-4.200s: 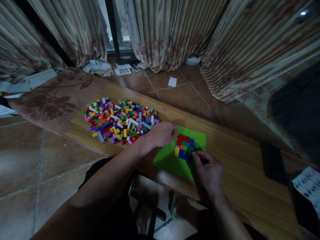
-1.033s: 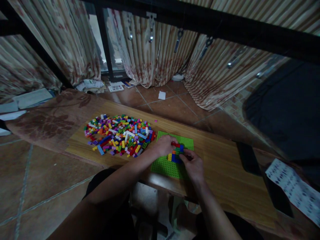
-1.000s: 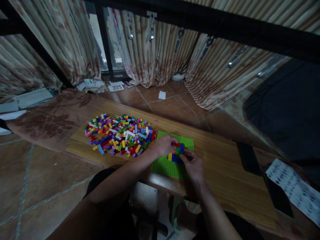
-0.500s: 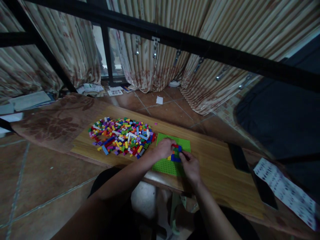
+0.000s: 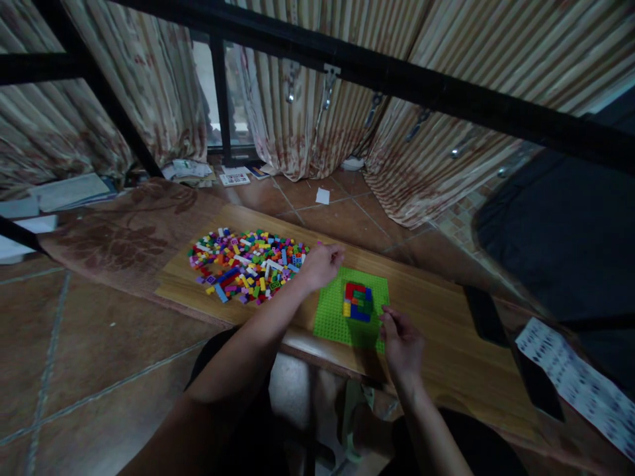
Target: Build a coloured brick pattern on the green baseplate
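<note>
A green studded baseplate [image 5: 330, 324] lies on the wooden board, bearing a small block of red, blue, green and yellow bricks [image 5: 360, 316]. My left hand [image 5: 322, 266] hovers over the plate's upper left corner, between it and the brick pile, fingers bent together; whether it holds anything is hidden. Near the plate's right edge is my right hand [image 5: 401, 334], its thumb and forefinger pinched beside the built block without touching it. What that pinch holds, if anything, is too small to tell. Left of the plate spreads a pile of loose multicoloured bricks [image 5: 253, 264].
On the right, a dark phone-like slab [image 5: 485, 315] rests on the wooden board [image 5: 436, 344]. Beyond it lie a second dark slab [image 5: 538, 390] and a printed sheet [image 5: 578, 377]. A black metal bar [image 5: 397, 76] crosses above, before striped curtains.
Both hands have come off the built block: my left hand up and to the left, my right hand down and to the right. The block is uncovered. The camera view has shifted slightly.
</note>
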`<move>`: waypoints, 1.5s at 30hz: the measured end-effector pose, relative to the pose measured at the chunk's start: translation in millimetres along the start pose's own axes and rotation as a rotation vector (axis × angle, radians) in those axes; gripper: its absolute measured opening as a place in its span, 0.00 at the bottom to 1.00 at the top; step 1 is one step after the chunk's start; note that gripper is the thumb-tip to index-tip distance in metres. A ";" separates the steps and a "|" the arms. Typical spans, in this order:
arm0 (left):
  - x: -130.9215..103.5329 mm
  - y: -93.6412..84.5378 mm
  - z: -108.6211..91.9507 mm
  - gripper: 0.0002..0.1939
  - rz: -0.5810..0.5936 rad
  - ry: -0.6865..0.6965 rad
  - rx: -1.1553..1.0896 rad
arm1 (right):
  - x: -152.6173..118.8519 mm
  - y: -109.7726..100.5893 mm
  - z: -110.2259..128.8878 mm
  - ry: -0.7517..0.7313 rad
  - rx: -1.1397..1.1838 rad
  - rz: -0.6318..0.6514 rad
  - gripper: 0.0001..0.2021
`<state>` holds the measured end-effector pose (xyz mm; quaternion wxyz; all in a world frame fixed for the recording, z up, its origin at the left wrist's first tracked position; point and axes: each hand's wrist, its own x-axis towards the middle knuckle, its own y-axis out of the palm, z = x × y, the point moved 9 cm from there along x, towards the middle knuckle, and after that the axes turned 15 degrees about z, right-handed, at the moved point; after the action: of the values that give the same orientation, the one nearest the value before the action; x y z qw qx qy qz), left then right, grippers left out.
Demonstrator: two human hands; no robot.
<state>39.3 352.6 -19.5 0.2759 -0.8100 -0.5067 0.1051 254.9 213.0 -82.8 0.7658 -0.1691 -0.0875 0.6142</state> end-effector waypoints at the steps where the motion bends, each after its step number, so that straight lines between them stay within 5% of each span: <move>1: -1.7 -16.1 4.6 0.13 -0.042 -0.006 -0.009 | -5.6 7.4 2.8 -0.002 -0.004 0.016 0.20; 6: -25.3 -102.7 38.1 0.12 -0.386 -0.034 -0.181 | -33.5 75.5 24.7 -0.119 -0.116 0.270 0.15; 10: -46.4 -134.6 55.8 0.10 -0.515 -0.045 -0.325 | -40.0 124.0 44.1 -0.220 -0.242 0.423 0.14; 21: -54.3 -137.7 62.2 0.09 -0.483 -0.021 -0.365 | -34.2 178.3 70.2 -0.292 -0.432 0.444 0.10; 28: -77.3 -168.3 74.3 0.08 -0.641 0.003 -0.442 | -19.1 193.1 70.7 -0.298 -0.543 0.408 0.17; 39: -105.1 -195.5 85.3 0.06 -0.769 -0.045 -0.512 | -7.6 182.8 73.1 -0.321 -0.578 0.293 0.18; 45: -111.1 -199.2 86.0 0.07 -0.770 -0.056 -0.516 | -13.0 228.1 107.9 -0.504 -0.757 0.393 0.14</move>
<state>-203.0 350.8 7.5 0.0704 -0.6017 -0.7875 -0.1129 7.2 259.7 -65.3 0.4754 -0.2949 -0.4532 0.6940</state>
